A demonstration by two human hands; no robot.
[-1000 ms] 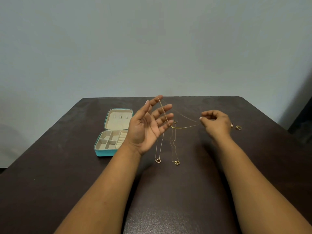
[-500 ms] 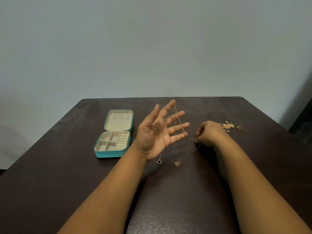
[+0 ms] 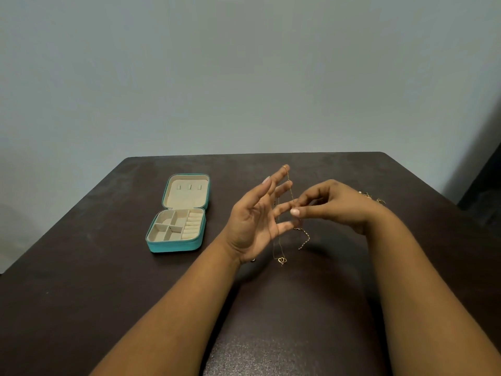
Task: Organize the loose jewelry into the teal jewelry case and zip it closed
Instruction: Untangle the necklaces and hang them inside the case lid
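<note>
- over on the left of the dark table (image 3: 81,267): teal jewelry case (image 3: 176,245), unzipped and lying open, lid flat back toward the wall, cream lining showing, small compartments plus a row of ring rolls in the base, looks empty from here
- next, left hand (image 3: 254,226), lifted off the table, palm up and tilted, fingers spread wide and straight, not gripping anything
- draped over those spread fingers: thin gold chain (image 3: 290,189), looped at the top fingertip and running down across the others, loose end dangling just below the hand
- under the hand, on the table: heart pendant (image 3: 282,260) on another fine chain, pretty tiny
- right hand (image 3: 333,204), also raised, fingers curled in, thumb and fingertips pinching the gold chain right at the left hand's fingertips
- far right, behind the right wrist: little pile of loose jewelry (image 3: 372,197), mostly hidden, can't make out the pieces
</note>
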